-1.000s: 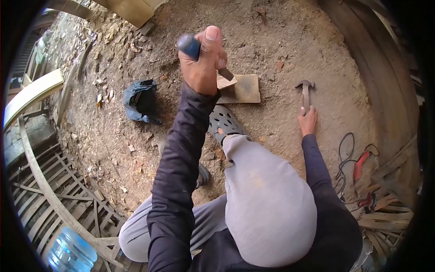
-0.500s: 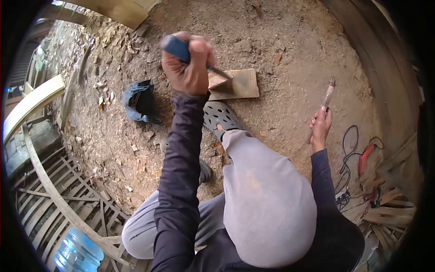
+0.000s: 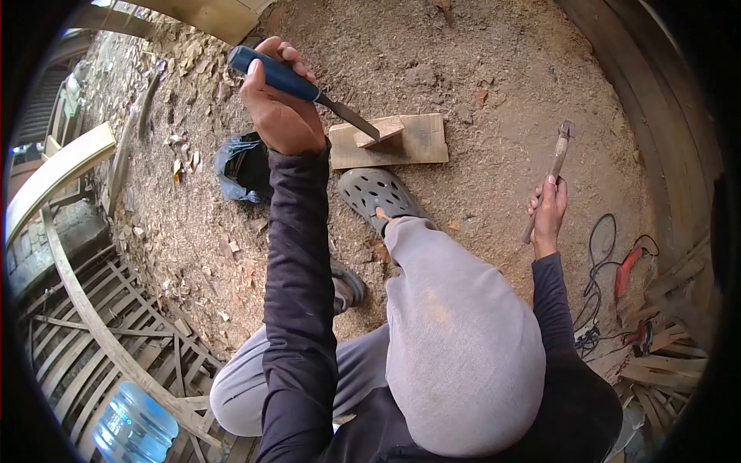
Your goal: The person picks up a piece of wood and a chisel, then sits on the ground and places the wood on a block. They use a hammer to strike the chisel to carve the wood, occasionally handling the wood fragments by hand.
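Observation:
My left hand (image 3: 282, 108) grips a chisel (image 3: 279, 77) by its blue handle, thumb laid along it. The metal blade slants down to the right, its tip overlapping a small wooden piece (image 3: 384, 132) in this view. That piece lies tilted on a flat wooden board (image 3: 424, 140) on the ground. Off to the right, away from the board, my right hand (image 3: 549, 207) is wrapped round the wooden handle of a hammer (image 3: 559, 154), its metal head pointing up and away. Just below the board is my grey clog (image 3: 378, 193).
A dark blue plastic bag (image 3: 228, 171) sits open left of the board. A red power tool (image 3: 628, 272) with a black cord lies at the right, beside scrap wood (image 3: 671, 351). Slatted wood (image 3: 116, 305) and a blue water jug (image 3: 135, 423) are at lower left. Shavings cover the ground.
My left hand has shifted left and upward and turned, so more of the chisel shows. Its fingers look looser round the handle. The right hand with the hammer is nearly still.

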`<control>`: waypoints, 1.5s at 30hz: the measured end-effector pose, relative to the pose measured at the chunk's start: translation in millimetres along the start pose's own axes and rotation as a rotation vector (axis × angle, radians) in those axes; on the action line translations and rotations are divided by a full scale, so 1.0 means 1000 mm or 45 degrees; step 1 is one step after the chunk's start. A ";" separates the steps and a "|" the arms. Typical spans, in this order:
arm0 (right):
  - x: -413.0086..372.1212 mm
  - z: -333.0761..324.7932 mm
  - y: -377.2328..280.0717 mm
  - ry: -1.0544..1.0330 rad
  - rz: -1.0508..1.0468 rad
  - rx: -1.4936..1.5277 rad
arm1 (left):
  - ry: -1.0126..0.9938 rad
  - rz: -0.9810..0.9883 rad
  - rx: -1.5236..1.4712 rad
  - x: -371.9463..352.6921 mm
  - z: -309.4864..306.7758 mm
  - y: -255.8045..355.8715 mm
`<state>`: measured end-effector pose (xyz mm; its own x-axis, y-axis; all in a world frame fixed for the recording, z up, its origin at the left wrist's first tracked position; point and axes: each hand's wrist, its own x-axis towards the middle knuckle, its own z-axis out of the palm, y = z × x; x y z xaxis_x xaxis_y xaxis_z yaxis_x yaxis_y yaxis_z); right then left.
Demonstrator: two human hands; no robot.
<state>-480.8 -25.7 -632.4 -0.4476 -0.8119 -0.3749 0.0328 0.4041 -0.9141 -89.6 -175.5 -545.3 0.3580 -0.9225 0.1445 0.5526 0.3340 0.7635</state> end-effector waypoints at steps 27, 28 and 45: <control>0.001 0.000 0.002 0.067 0.054 0.086 | 0.160 0.045 -0.505 -0.018 -0.004 -0.003; 0.000 0.001 0.000 0.069 0.050 0.088 | 0.148 0.025 -0.523 -0.017 0.002 -0.002; -0.005 0.004 0.003 0.049 0.066 0.112 | 0.309 0.047 0.032 -0.050 0.019 -0.039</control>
<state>-475.2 -22.0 -633.6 -0.4772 -0.7735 -0.4171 0.1344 0.4049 -0.9045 -142.9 -146.3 -570.4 0.5499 -0.8350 0.0195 0.5180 0.3592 0.7763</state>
